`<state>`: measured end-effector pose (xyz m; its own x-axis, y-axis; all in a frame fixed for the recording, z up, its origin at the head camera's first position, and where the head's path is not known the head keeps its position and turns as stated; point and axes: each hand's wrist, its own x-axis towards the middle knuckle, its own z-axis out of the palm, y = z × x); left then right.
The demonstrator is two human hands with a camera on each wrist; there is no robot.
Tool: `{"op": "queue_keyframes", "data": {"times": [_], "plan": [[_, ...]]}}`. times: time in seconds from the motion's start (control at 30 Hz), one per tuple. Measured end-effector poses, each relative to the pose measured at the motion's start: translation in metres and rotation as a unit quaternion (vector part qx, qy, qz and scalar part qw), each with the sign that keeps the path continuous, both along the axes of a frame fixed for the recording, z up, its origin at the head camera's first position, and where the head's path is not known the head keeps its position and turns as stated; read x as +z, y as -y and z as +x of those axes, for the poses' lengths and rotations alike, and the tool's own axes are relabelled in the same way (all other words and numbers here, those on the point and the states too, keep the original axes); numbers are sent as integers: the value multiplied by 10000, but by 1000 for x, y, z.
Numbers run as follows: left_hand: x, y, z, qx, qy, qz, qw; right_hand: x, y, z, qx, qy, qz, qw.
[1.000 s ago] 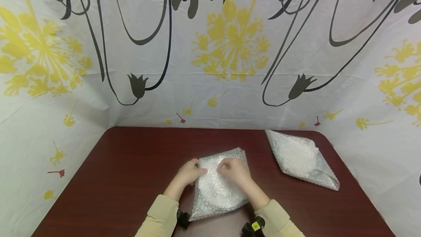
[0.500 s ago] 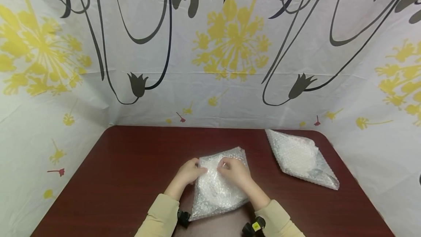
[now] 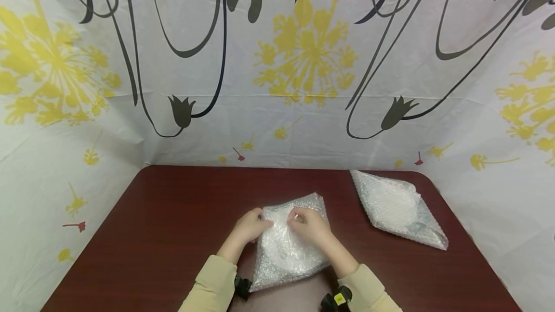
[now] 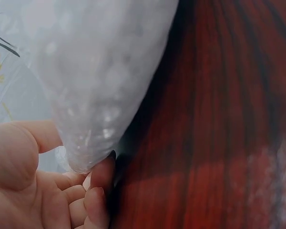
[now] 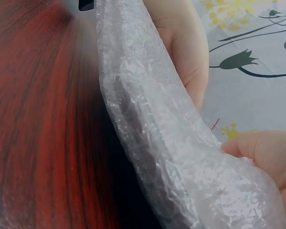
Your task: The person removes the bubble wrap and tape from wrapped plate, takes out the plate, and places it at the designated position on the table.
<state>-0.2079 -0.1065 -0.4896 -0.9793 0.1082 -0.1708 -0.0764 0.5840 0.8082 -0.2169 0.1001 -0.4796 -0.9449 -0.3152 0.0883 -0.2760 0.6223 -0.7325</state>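
A flat round object, wrapped in clear bubble wrap, forms a package [image 3: 284, 254] tilted up between both hands over the table. My left hand [image 3: 249, 227] grips its left edge, thumb on top and fingers underneath; the left wrist view has these fingers at a corner of the bubble wrap [image 4: 97, 95]. On the upper face, my right hand [image 3: 310, 225] pinches the film between thumb and forefinger. From the right wrist, the right hand [image 5: 267, 155] meets the bubble wrap [image 5: 152, 119] at the lower right. What lies inside is blurred by the wrap.
A second bubble-wrapped package [image 3: 392, 203] lies at the back right of the dark red wooden table [image 3: 173, 215]. Behind and around the table hangs a white curtain [image 3: 243, 76] with flower prints. A black camera [image 3: 337, 298] is strapped at the right wrist.
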Motion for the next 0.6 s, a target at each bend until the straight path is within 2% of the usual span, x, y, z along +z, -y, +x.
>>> {"op": "queue_keyframes", "data": {"times": [0.27,0.6], "plan": [[1,0,-1,20,-11,-67,10000,3,-2,4,477,184,-684,9964],[0,0,0,-1,33,11,10000,11,-7,13,762,-195,-1073,9911]]}}
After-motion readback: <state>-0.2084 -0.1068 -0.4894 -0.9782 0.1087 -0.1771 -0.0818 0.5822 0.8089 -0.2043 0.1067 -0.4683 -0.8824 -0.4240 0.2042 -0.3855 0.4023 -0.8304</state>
